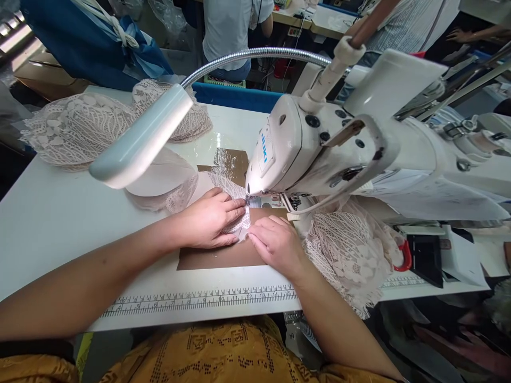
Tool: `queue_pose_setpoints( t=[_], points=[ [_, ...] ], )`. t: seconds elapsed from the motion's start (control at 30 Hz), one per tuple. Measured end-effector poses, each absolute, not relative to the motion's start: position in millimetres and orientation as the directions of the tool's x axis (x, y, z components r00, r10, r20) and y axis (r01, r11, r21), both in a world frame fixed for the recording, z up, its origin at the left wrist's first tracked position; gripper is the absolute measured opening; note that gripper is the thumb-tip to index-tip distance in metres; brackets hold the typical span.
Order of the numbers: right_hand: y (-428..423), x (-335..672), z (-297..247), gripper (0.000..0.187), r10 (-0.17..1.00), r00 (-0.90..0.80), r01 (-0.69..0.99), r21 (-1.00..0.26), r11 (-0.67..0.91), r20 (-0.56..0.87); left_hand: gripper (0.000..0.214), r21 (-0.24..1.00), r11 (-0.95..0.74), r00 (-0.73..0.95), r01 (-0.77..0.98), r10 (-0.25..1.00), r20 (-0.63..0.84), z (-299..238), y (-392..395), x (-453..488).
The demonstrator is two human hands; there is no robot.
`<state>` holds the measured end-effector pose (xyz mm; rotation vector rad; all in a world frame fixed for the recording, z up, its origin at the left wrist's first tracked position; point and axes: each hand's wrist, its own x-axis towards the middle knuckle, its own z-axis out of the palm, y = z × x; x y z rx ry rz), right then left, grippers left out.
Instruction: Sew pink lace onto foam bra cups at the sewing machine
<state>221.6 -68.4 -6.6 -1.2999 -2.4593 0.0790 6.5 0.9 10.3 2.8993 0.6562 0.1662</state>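
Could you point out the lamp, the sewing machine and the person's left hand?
Lamp (141, 137), head view: on its pale shade.
Sewing machine (301, 151), head view: on its white body.
Left hand (209, 217), head view: on its back.
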Motion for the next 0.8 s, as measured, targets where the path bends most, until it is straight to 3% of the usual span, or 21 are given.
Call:
queue_pose_setpoints(
  t=[0.47, 0.8],
  points=[
    [-68, 220, -5, 0.031, 0.870, -0.461, 0.864, -0.133, 0.485, 0.175, 0.030, 0.014, -0.933, 0.913, 0.358, 0.353, 0.206, 6, 1, 0],
    [-64, 217, -9, 0.038, 0.888, -0.432, 0.885, -0.116, 0.451, 0.160, 0.035, 0.034, -0.899, 0.879, 0.436, 0.434, 0.200, -3, 7, -1]
  ],
)
